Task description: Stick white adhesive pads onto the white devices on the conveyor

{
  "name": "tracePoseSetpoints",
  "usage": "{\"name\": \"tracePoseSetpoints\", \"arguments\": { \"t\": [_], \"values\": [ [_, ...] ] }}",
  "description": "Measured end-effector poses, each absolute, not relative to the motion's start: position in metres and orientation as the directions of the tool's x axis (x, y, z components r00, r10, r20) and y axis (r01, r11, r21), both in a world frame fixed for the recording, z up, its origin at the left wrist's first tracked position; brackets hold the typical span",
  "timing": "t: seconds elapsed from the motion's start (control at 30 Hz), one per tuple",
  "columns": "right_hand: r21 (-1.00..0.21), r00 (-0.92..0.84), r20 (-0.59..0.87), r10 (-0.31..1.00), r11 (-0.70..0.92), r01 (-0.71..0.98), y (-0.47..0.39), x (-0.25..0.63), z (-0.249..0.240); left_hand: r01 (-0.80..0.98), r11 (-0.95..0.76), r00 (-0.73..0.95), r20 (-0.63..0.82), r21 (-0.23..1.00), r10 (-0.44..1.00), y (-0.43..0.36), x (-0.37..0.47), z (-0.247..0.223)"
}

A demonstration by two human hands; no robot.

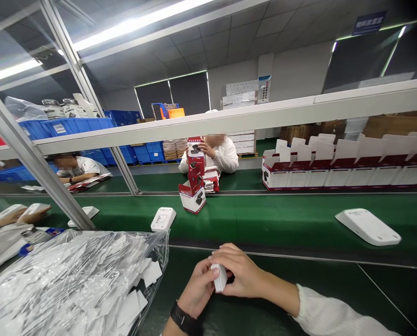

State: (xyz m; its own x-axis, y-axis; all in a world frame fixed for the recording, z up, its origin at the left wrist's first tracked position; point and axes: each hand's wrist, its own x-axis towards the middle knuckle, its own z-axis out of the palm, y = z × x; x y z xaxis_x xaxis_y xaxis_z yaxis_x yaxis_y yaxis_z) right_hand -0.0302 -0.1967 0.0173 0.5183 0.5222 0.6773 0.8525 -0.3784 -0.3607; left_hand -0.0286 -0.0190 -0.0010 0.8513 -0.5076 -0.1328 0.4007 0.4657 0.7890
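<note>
A small stack of white cards stands on edge between my two hands, above the dark green tabletop. My left hand, with a black watch on its wrist, pinches the stack from the left, its thumb on the near edges. My right hand curls over the stack from the right, with fingers closed around its top and far side. To the left of my hands, a large clear plastic bag is full of white cards or packets, and a few loose ones lie at its right end.
White devices lie on the green conveyor. Across it, a person handles red-and-white boxes. Open boxes line the far right. A metal post and another person's hands are at left.
</note>
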Motion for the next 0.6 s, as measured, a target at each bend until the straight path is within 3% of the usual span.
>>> {"name": "tracePoseSetpoints", "arguments": {
  "t": [0.13, 0.33, 0.6],
  "values": [
    [-0.34, 0.551, 0.656, 0.515, -0.45, 0.826, -0.198, -0.032, 0.01, 0.354, 0.5, 0.878, -0.097, 0.79, -0.469, -0.019, -0.026, -0.004],
    [-0.108, 0.535, 0.627, 0.566, -0.617, 0.78, -0.198, -0.033, -0.012, 0.297, 0.694, 0.951, -0.142, 0.656, -0.273, -0.018, -0.016, -0.016],
    [-0.077, 0.492, 0.703, 0.513, -0.632, 0.771, -0.196, -0.033, -0.021, 0.343, 0.722, 0.939, -0.204, 0.601, -0.276, -0.02, -0.017, -0.013]
  ]
}}
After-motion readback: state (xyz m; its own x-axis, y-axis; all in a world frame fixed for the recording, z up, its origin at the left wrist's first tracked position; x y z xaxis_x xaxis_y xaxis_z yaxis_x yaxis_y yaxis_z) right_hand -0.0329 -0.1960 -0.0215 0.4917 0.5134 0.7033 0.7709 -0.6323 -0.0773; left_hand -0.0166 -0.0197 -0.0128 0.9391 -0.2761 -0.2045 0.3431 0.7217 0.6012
